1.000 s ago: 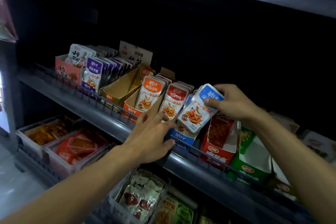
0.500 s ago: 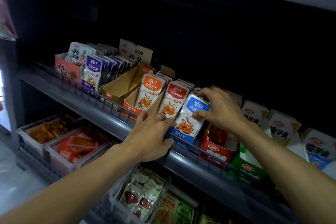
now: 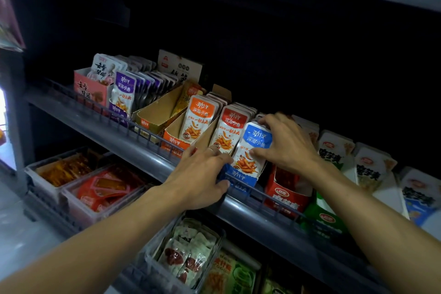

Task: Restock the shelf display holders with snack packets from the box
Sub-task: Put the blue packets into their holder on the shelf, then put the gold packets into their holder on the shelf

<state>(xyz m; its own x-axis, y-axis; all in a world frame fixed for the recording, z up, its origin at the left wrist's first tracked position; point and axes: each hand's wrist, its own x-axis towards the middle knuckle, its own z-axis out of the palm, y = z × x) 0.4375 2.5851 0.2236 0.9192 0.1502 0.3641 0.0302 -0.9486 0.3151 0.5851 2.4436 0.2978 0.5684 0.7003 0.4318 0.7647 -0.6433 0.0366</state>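
Note:
A blue-topped snack packet stands at the front of a blue display holder on the middle shelf. My right hand grips this packet, fingers over its top edge and thumb pressed on its face. My left hand clasps the holder's front left corner at the shelf rail. To the left stand a row of red-topped packets and an orange holder with orange-topped packets. The box of stock is out of view.
A nearly bare cardboard holder, purple packets and a pink box sit further left. Red and green boxes and white packets sit right. A wire rail fronts the shelf. Clear tubs fill the shelf below.
My right hand has lowered the blue packet from above the shelf down into the blue holder. My left hand has stayed on the holder's front.

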